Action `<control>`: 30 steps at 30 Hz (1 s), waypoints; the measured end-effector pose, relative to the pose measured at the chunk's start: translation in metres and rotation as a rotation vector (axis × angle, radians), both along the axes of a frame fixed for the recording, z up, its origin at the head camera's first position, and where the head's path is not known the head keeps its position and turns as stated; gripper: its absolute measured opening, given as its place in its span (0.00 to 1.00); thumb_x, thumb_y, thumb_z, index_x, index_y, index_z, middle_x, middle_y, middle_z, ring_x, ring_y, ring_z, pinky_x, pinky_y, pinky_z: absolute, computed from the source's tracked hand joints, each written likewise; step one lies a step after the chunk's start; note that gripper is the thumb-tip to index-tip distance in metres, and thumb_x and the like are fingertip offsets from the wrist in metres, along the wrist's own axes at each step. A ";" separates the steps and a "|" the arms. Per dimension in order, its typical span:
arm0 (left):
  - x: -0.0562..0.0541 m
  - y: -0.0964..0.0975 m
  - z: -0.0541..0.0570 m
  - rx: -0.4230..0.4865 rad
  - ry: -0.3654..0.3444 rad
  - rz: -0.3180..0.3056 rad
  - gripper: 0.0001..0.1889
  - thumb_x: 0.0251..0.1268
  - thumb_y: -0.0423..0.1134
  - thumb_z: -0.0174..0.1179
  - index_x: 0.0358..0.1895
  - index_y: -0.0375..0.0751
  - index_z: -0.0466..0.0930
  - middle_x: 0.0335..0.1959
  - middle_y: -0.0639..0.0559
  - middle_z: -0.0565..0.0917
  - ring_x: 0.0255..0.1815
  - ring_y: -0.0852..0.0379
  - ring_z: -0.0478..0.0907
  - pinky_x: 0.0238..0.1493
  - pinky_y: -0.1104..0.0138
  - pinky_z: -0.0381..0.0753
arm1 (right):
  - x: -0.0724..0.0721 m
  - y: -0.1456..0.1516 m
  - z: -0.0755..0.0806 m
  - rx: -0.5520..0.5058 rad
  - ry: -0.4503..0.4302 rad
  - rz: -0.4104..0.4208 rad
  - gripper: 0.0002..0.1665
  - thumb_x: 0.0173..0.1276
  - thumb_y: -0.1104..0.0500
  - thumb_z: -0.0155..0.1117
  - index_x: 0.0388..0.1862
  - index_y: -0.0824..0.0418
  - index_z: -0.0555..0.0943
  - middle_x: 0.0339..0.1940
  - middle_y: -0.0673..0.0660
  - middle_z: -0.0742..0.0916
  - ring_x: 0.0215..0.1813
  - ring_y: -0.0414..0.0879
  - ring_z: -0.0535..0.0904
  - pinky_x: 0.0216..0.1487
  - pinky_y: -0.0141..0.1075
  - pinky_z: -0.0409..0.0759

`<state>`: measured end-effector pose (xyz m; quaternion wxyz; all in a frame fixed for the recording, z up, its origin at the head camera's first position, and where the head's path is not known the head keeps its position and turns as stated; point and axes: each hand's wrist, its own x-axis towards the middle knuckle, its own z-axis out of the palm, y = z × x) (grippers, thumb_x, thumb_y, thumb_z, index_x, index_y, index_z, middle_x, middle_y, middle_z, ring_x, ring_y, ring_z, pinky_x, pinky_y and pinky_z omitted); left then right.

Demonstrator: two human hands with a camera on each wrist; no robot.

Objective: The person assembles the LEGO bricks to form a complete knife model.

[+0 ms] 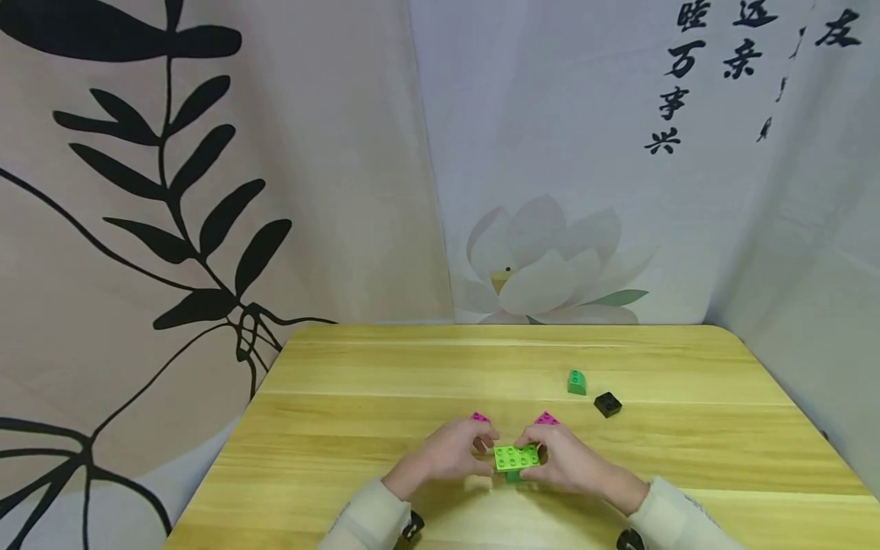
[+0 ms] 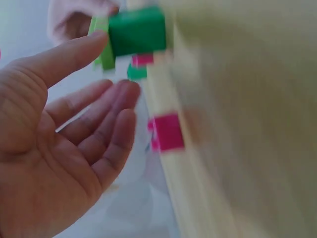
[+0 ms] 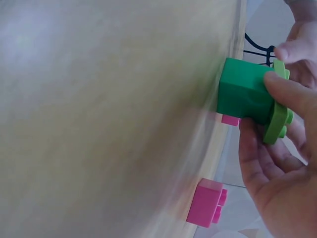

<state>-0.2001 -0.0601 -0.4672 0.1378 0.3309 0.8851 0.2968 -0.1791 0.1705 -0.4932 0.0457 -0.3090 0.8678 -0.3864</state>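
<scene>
A flat lime green toy brick with studs on top is joined onto a darker green block, whose underside shows in both wrist views. My right hand pinches the lime brick at its right end, thumb on the near side and fingers on the far side. At the opposite end, my left hand is held with its fingers spread loosely. Its thumb comes right up to the lime brick's edge, while the other fingers curve gently without wrapping round anything.
Beyond the hands stand two pink bricks, one on the left and one on the right, partly hidden. Farther back on the wooden table are a green brick and a black brick. Printed curtains hang behind.
</scene>
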 end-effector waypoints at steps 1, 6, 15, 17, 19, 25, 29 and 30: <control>-0.004 -0.004 0.002 0.008 -0.002 0.014 0.21 0.48 0.36 0.72 0.48 0.38 0.80 0.38 0.57 0.81 0.38 0.65 0.78 0.41 0.74 0.75 | 0.000 0.000 0.000 0.004 -0.007 -0.007 0.20 0.49 0.59 0.76 0.41 0.58 0.80 0.38 0.47 0.82 0.35 0.36 0.76 0.34 0.29 0.78; -0.022 -0.016 0.005 0.030 0.049 0.095 0.21 0.49 0.35 0.72 0.49 0.40 0.79 0.41 0.52 0.80 0.43 0.55 0.77 0.43 0.70 0.76 | -0.001 0.001 0.001 0.025 -0.030 -0.033 0.21 0.49 0.59 0.76 0.43 0.59 0.80 0.40 0.48 0.83 0.36 0.37 0.76 0.37 0.29 0.79; -0.038 -0.011 0.000 -0.116 0.099 0.086 0.32 0.49 0.36 0.72 0.60 0.42 0.73 0.57 0.49 0.74 0.56 0.51 0.72 0.56 0.60 0.72 | -0.003 0.000 0.002 0.061 -0.038 -0.035 0.22 0.51 0.56 0.76 0.44 0.57 0.80 0.40 0.45 0.82 0.37 0.36 0.76 0.38 0.31 0.78; -0.041 -0.009 -0.003 -0.135 0.083 0.081 0.32 0.49 0.34 0.72 0.61 0.42 0.72 0.58 0.49 0.74 0.57 0.51 0.72 0.57 0.61 0.72 | -0.004 0.000 0.003 0.069 -0.046 -0.038 0.22 0.51 0.55 0.76 0.45 0.57 0.80 0.40 0.44 0.82 0.38 0.35 0.76 0.39 0.31 0.78; -0.044 -0.007 -0.005 -0.148 0.081 0.072 0.31 0.49 0.33 0.71 0.60 0.41 0.73 0.57 0.48 0.75 0.55 0.51 0.73 0.56 0.62 0.72 | -0.004 0.000 0.003 0.073 -0.056 -0.039 0.22 0.51 0.55 0.76 0.45 0.57 0.80 0.40 0.44 0.82 0.38 0.35 0.75 0.39 0.30 0.78; -0.050 -0.003 -0.013 -0.162 0.098 0.032 0.28 0.49 0.30 0.69 0.57 0.38 0.75 0.47 0.49 0.80 0.46 0.57 0.76 0.50 0.67 0.74 | -0.003 0.000 0.003 0.066 -0.076 -0.047 0.21 0.51 0.56 0.76 0.44 0.57 0.80 0.39 0.44 0.82 0.37 0.35 0.75 0.38 0.30 0.77; -0.050 -0.003 -0.017 -0.168 0.095 0.032 0.25 0.50 0.30 0.69 0.55 0.38 0.77 0.42 0.52 0.80 0.41 0.60 0.75 0.45 0.70 0.75 | -0.002 0.000 0.002 0.061 -0.086 -0.045 0.21 0.50 0.56 0.76 0.44 0.57 0.80 0.39 0.44 0.81 0.37 0.35 0.75 0.38 0.30 0.77; -0.050 -0.003 -0.017 -0.169 0.097 0.033 0.24 0.49 0.31 0.69 0.54 0.39 0.77 0.41 0.53 0.80 0.41 0.61 0.75 0.45 0.71 0.75 | -0.002 0.000 0.002 0.062 -0.086 -0.045 0.21 0.50 0.56 0.76 0.44 0.56 0.80 0.39 0.44 0.81 0.37 0.35 0.75 0.38 0.30 0.77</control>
